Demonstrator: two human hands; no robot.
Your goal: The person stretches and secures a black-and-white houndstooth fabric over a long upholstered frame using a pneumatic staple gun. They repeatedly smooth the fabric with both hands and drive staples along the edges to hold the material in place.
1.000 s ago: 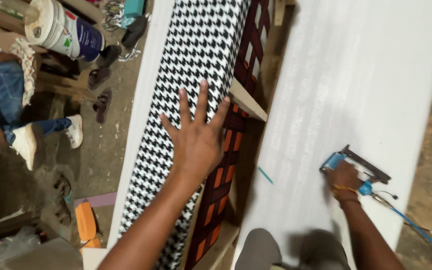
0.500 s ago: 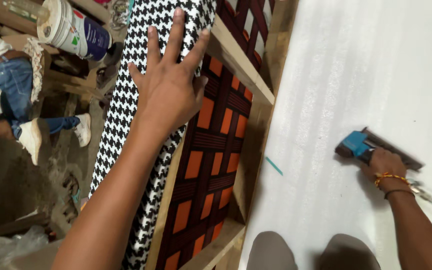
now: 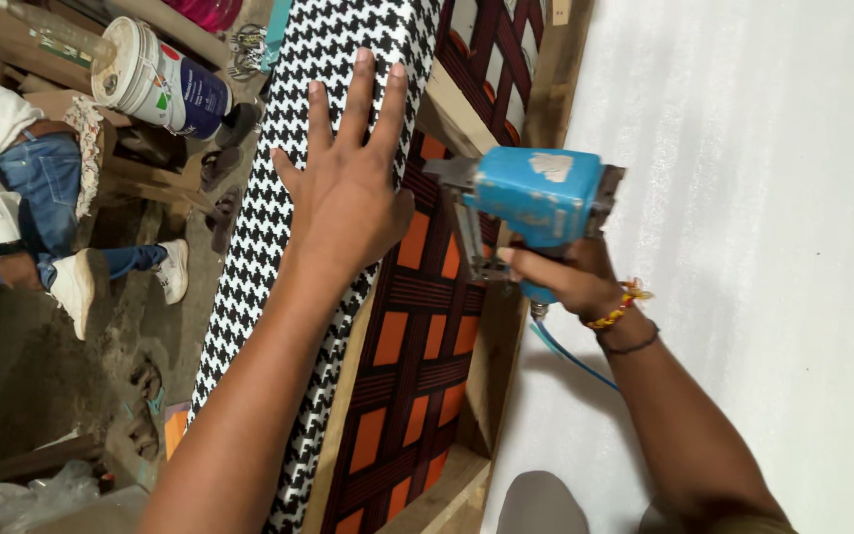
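The houndstooth fabric (image 3: 279,247) is being pressed flat under the released, spread left hand (image 3: 348,203). The blue pneumatic staple gun (image 3: 536,198) is being gripped by the right hand (image 3: 560,282), just beside, over the orange webbing (image 3: 412,346).

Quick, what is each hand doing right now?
Left hand: open, fingers spread, pressing flat on the black-and-white checked fabric.
Right hand: closed around the grip of the blue staple gun.

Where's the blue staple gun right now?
In the head view, the blue staple gun is in the right hand, centre-right, beside the left hand on the houndstooth fabric.
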